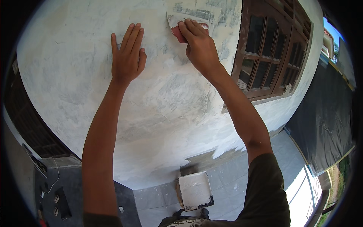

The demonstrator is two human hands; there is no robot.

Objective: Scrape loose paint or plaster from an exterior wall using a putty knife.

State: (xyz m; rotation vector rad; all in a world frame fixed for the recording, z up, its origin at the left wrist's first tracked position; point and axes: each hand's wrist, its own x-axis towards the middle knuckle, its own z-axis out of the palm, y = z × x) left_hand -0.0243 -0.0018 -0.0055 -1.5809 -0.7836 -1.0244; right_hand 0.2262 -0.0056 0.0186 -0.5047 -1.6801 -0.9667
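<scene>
My right hand point(202, 46) grips a putty scraper point(178, 33) with a red part and a pale, smeared blade. The blade lies against the upper part of a wall point(158, 105) patchy with white and grey filler. To its left, my left hand point(127, 58) rests palm-down on the same wall, fingers pointing up and holding nothing. Below, a dark-rimmed tray point(195, 188) of white paste or paint is on the tiled floor point(227, 184), just in front of my feet.
A brown wooden window point(263, 54) with glass panes is set in the wall to the right. Black sheeting point(320, 119) hangs farther right. Dark slats point(31, 119) stand at the left. Sandals point(56, 204) and a white cable point(59, 173) lie on the dark floor, lower left.
</scene>
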